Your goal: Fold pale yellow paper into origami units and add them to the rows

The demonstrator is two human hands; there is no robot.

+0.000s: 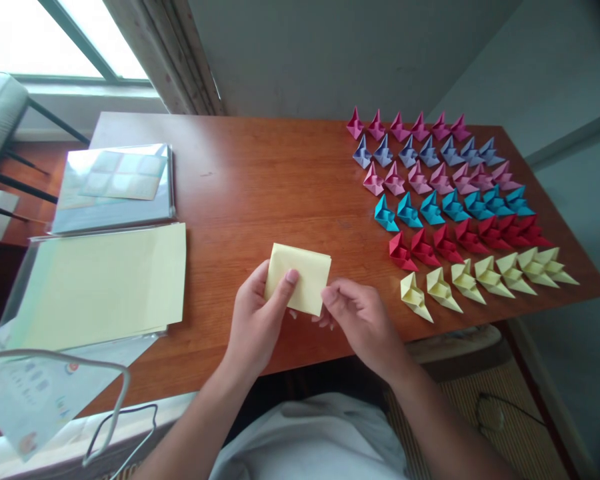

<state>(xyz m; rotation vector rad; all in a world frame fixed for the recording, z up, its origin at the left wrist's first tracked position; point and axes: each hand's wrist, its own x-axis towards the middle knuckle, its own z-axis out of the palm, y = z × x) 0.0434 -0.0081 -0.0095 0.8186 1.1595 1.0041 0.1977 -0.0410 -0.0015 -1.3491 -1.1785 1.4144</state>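
Head view: one folded yellow paper (pixel 309 280) over the near edge of the wooden table (pixel 260 180), pinched in my left hand (pixel 257 310); my right hand (pixel 363 317) touching its side, can't tell if gripping. Table's right: six magenta origami figures (pixel 420 129), seven each lavender (pixel 429 155), pink (pixel 440 181), blue (pixel 455 208), red (pixel 469 238), pale yellow (pixel 492 277).

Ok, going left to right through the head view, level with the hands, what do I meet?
Stack of yellow sheets → left hand → folded yellow paper → right hand → row of pale yellow folded pieces.
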